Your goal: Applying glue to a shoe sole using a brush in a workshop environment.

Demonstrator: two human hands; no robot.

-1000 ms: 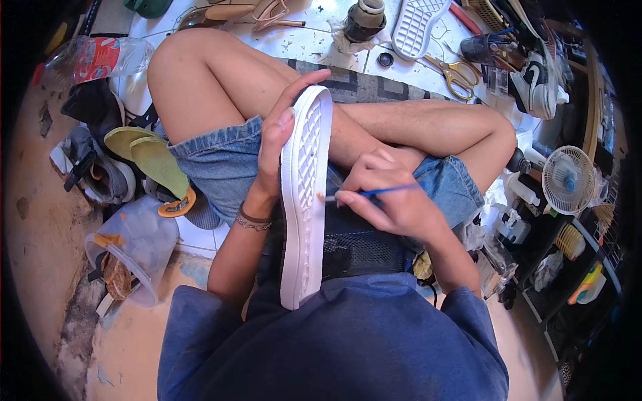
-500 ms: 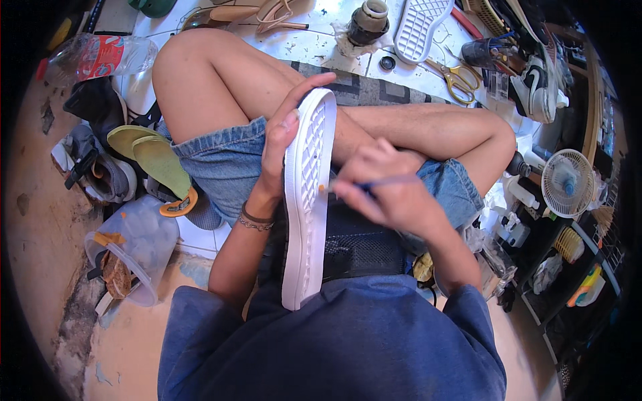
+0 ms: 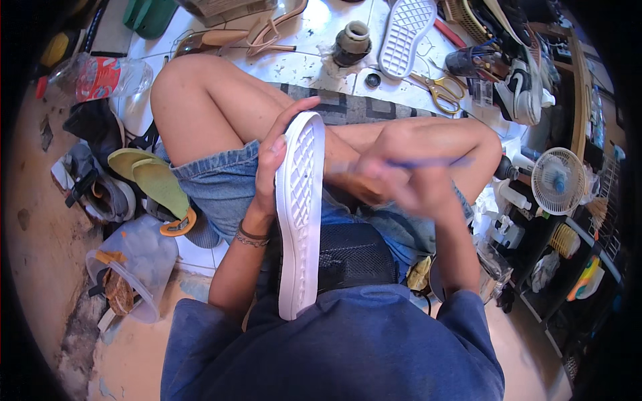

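Clear bottle [image 3: 107, 78]: on its side, far L of hands.
Insoles [image 3: 159, 180]: yellow-green, approx. 2, L of L hand.
Clear bin [image 3: 150, 250]: tipped, scraps inside, L of & nearer body than L hand.
L hand [image 3: 271, 157]: grasping white sole by upper L edge.
White sole [image 3: 301, 194]: btwn hands, lattice side showing, near end at shirt.
Work status: brushing prob. part-done; coated area can't tell; second sole poss. left to do.
Dark pot [image 3: 352, 50]: beyond hands, on floor.
R hand [image 3: 404, 180]: blurred, pinching thin brush [image 3: 435, 162], R of white sole; tip contact can't tell.
Second sole [image 3: 406, 37]: beyond R hand, unheld.
Scissors [image 3: 445, 93]: beyond R hand, slightly R.
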